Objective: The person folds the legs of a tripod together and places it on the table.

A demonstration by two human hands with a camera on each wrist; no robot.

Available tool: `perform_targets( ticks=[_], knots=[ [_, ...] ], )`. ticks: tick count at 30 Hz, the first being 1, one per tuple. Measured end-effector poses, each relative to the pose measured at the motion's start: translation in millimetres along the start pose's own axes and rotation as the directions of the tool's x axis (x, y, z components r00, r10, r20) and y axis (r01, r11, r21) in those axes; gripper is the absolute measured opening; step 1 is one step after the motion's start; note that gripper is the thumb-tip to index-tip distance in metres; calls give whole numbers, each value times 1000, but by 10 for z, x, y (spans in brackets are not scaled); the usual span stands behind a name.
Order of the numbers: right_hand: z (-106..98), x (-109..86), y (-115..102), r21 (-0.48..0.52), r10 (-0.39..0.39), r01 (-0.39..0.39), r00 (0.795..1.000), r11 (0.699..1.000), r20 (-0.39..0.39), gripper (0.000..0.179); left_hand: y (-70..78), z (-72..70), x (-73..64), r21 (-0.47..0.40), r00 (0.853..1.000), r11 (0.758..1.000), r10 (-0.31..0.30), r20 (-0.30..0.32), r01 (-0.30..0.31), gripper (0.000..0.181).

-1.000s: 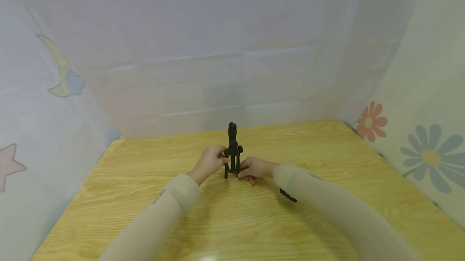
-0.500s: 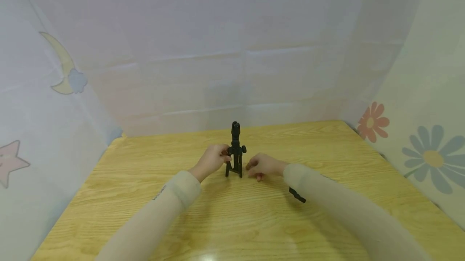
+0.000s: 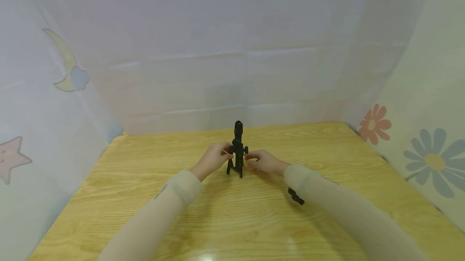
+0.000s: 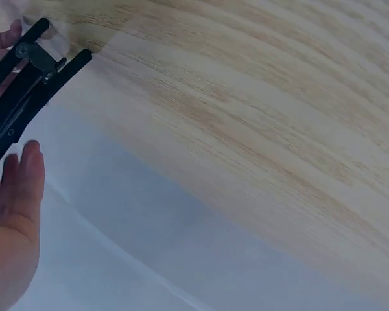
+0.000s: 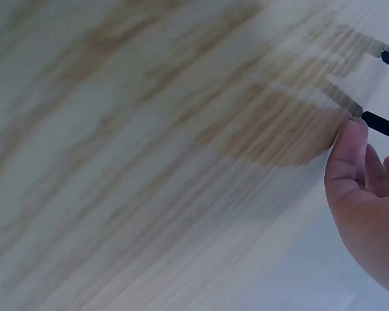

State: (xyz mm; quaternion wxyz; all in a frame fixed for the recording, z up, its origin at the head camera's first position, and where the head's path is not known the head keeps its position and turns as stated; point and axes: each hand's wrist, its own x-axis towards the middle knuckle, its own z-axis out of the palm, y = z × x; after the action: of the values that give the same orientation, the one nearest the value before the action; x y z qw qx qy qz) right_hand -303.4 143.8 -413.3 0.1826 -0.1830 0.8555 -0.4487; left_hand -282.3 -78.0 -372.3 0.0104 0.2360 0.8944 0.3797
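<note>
A small black tripod (image 3: pixel 237 150) stands upright near the middle of the table in the head view, with a narrow head on top and a knob on its right side. My left hand (image 3: pixel 216 157) pinches it from the left, near the top of its legs. In the left wrist view, the tripod's legs (image 4: pixel 26 84) point up and to the right beside that hand. My right hand (image 3: pixel 265 162) is at the tripod's right side, fingers bent close to a leg. The right wrist view shows its thumb by a leg end (image 5: pixel 379 123); whether it grips is unclear.
A small black piece (image 3: pixel 296 196) lies on the wooden table (image 3: pixel 232 220), below the right sleeve (image 3: pixel 316 184). Pale cloth with printed shapes hangs behind the table (image 3: pixel 189 63) and along both sides.
My right hand drew away from the lower right leg, then came back higher against the tripod's right side. The tripod turned slightly while my left hand kept hold of it.
</note>
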Motion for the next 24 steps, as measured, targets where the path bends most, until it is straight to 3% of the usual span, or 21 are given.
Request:
perform_targets(
  ticks=[9,18,24],
  knots=[
    [56,95,-19,50,11,-11,1000,999,-6,32,12,-24,-176,-24,994,1000,15,-106,-18,30],
    [62,84,-10,89,32,-26,997,996,-67,22,139,51,-303,-44,998,999,-12,-65,9,33],
    [53,12,-28,66,-12,16,998,998,-68,18,222,126,-307,-59,997,998,-34,-65,30,34]
  ],
)
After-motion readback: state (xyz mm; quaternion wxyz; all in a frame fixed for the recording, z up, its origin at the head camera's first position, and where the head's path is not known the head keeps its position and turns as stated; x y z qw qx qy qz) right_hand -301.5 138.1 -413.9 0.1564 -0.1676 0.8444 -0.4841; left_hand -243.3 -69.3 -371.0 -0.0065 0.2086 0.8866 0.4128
